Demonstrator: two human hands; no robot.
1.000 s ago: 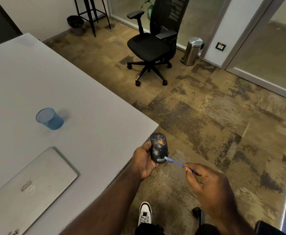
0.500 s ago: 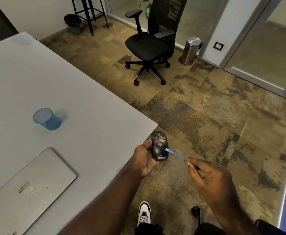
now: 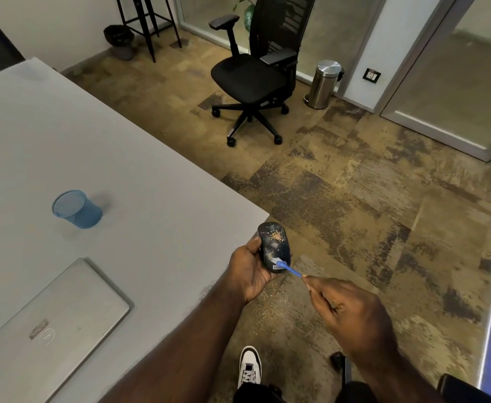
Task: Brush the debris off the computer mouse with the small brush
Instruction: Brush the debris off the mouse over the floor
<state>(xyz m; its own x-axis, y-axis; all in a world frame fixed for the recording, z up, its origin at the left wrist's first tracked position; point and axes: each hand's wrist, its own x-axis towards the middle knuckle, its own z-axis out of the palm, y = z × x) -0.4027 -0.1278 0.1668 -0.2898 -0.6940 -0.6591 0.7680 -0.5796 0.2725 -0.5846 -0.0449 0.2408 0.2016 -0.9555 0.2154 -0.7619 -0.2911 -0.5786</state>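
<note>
My left hand grips the dusty computer mouse; my right hand fingers pinch the small blue brush, bristles touching it.

The left hand is cupped palm-up with curled fingers, while the right hand is pinched closed beside it.

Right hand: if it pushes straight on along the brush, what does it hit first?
Probably the mouse: the right hand points the small brush up-left, bristles already at the mouse's near end, with the left hand cupped behind it. Depth unclear.
</note>
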